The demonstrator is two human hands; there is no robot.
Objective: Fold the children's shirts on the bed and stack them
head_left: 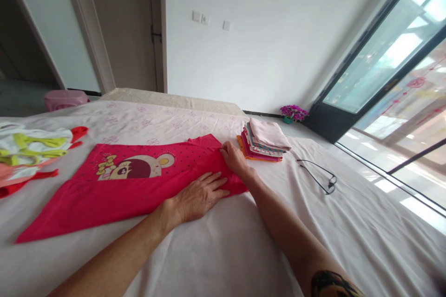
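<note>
A bright pink garment [114,197], likely a shirt, lies partly folded lengthwise on the white sheet. Its front carries a cartoon bear print and small dark dots. My left hand [202,195] rests flat on the folded part with its fingers stretched out. At the garment's right end, my right hand [235,160] pinches the pink cloth near the upper edge, its fingers closed. Just beyond that hand stands a stack of folded clothes [266,139], with a pale pink piece on top.
Loose white, yellow-green and red clothes [31,148] lie at the left. Black-framed glasses [329,184] rest on the sheet [216,250] at the right. Past the bed are a pink stool [66,99], purple flowers [293,112] and a glass door [376,60].
</note>
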